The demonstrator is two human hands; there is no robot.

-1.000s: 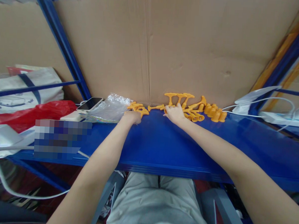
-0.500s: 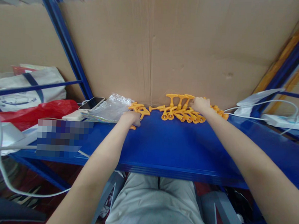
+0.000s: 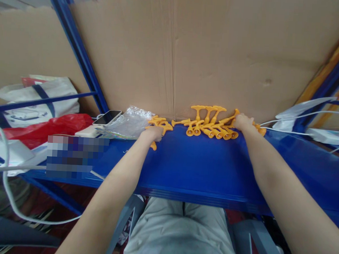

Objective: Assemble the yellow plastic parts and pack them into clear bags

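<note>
Several yellow T-handled pieces with flared cup ends [image 3: 219, 135] lie in a row along the back of the blue shelf. Three of them lean with their crossbars [image 3: 208, 108] raised against the cardboard. My left hand [image 3: 154, 133] is closed round a yellow T-handled piece [image 3: 153, 145], whose end sticks out below the palm. Beside that hand lie more yellow pieces [image 3: 167, 128], close to a clear plastic bag. At the right end of the row, my right hand [image 3: 243, 122] touches a tilted yellow piece [image 3: 236, 113]; its fingertips are hidden behind the hand.
A cardboard sheet [image 3: 219, 50] stands behind the blue shelf [image 3: 190, 166]. To the left are a phone [image 3: 107, 118], the clear plastic bag [image 3: 130, 123], a red bag [image 3: 50, 125] and a white cable [image 3: 5, 194]. A white power strip [image 3: 328, 136] and cables lie on the right.
My right hand has moved right, away from the leaning pieces, uncovering the third one and the tilted piece. My left hand has barely moved. The view has shifted slightly.
</note>
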